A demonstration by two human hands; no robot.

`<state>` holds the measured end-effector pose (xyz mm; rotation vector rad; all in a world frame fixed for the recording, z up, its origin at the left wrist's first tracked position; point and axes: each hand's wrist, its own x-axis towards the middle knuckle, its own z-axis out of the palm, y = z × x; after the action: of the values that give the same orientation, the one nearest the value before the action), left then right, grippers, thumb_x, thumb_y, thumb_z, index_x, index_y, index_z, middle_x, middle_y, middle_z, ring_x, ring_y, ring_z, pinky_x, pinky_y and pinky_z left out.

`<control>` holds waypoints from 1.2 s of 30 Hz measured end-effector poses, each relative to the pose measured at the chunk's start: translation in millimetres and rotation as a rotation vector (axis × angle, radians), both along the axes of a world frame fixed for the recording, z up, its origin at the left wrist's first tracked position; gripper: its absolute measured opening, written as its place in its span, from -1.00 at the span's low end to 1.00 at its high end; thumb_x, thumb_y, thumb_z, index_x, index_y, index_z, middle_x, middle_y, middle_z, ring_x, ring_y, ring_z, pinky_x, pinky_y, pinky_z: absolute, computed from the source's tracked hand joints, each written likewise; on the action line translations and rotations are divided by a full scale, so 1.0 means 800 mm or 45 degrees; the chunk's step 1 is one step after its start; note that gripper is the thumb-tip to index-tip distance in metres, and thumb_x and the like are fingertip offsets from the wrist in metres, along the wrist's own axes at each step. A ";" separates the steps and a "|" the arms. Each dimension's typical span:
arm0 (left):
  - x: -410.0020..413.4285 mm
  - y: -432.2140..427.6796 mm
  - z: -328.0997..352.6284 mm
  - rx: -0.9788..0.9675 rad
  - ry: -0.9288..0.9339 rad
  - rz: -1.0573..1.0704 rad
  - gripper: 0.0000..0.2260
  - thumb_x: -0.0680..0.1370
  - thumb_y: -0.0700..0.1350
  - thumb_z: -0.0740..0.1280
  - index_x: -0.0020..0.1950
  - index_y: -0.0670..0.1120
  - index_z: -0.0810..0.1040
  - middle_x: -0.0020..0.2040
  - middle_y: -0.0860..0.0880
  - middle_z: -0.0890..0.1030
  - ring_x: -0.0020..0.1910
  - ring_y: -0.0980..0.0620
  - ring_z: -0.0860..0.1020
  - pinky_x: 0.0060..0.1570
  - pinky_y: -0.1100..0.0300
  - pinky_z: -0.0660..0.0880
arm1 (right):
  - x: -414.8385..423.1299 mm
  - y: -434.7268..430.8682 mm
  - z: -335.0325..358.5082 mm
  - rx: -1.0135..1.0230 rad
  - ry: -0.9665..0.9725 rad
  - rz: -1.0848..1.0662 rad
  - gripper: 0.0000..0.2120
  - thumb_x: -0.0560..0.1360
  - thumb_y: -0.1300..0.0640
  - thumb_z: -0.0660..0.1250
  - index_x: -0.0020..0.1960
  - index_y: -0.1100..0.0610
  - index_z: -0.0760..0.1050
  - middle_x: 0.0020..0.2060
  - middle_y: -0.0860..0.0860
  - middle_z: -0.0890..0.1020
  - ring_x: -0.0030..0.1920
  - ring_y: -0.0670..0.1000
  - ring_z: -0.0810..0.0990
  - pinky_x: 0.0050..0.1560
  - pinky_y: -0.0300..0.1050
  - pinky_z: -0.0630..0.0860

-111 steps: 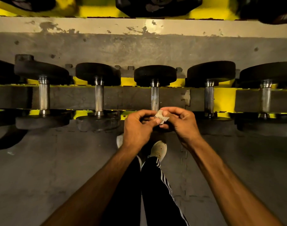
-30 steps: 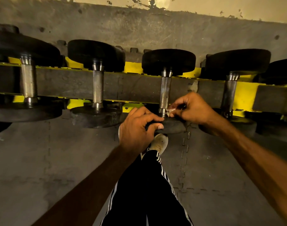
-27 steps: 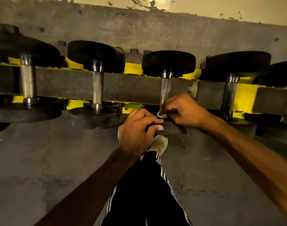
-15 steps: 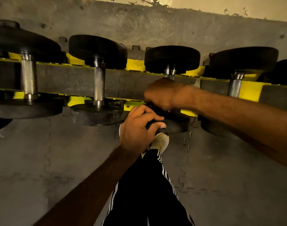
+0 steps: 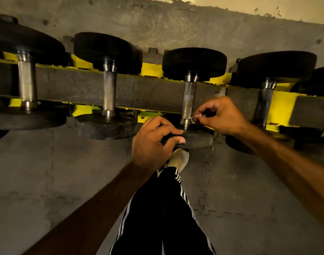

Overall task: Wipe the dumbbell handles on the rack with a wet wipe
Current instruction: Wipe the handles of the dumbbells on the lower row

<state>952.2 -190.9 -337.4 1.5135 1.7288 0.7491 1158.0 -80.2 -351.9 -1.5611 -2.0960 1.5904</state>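
Several black dumbbells with knurled steel handles lie across a yellow rack [image 5: 152, 69]. My left hand [image 5: 152, 144] grips the near black weight [image 5: 198, 139] of the middle dumbbell. My right hand [image 5: 222, 115] pinches a small crumpled white wet wipe [image 5: 195, 118] just right of the lower end of that dumbbell's handle [image 5: 189, 100]. The wipe touches or nearly touches the handle near its collar.
Neighbouring dumbbell handles stand at the left [image 5: 109, 92], far left [image 5: 27, 80] and right [image 5: 265, 100]. A grey beam [image 5: 153, 92] runs under the handles. My legs in black striped trousers and a pale shoe [image 5: 178, 159] stand on the grey mat floor below the rack.
My right hand, wrapped round the upper part of the middle handle half a second ago, has slid down to its lower end and now only pinches the wipe. My left hand has stayed on the weight.
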 end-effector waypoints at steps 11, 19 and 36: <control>-0.004 0.003 0.002 -0.044 -0.001 -0.035 -0.85 0.42 0.07 0.48 -0.07 0.07 0.72 -0.08 0.14 0.60 0.00 0.07 0.55 -0.09 0.03 0.52 | -0.021 0.008 -0.003 0.555 0.114 0.007 -0.88 0.47 0.24 0.48 0.00 0.20 0.68 -0.11 0.05 0.65 -0.13 -0.05 0.63 -0.13 -0.18 0.58; -0.004 0.003 0.000 -0.028 -0.013 -0.054 -0.84 0.43 0.07 0.47 -0.06 0.05 0.72 -0.07 0.11 0.59 0.01 0.05 0.54 -0.06 0.03 0.51 | -0.014 0.013 -0.009 0.494 0.092 -0.044 -0.88 0.44 0.26 0.50 -0.03 0.17 0.70 -0.10 0.04 0.64 -0.10 -0.03 0.63 -0.13 -0.07 0.62; -0.003 0.000 -0.005 -0.030 -0.038 -0.034 -0.84 0.42 0.03 0.50 -0.04 0.03 0.72 -0.05 0.08 0.58 0.04 0.00 0.54 -0.02 -0.04 0.51 | -0.049 0.038 0.010 0.397 -0.377 0.897 -0.81 0.45 0.20 0.33 0.03 0.10 0.64 0.01 0.02 0.54 0.01 0.04 0.55 -0.10 -0.11 0.49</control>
<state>950.1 -191.3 -341.2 1.4994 1.6861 0.7316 1118.9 -49.6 -344.3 -1.0581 -3.1123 1.0987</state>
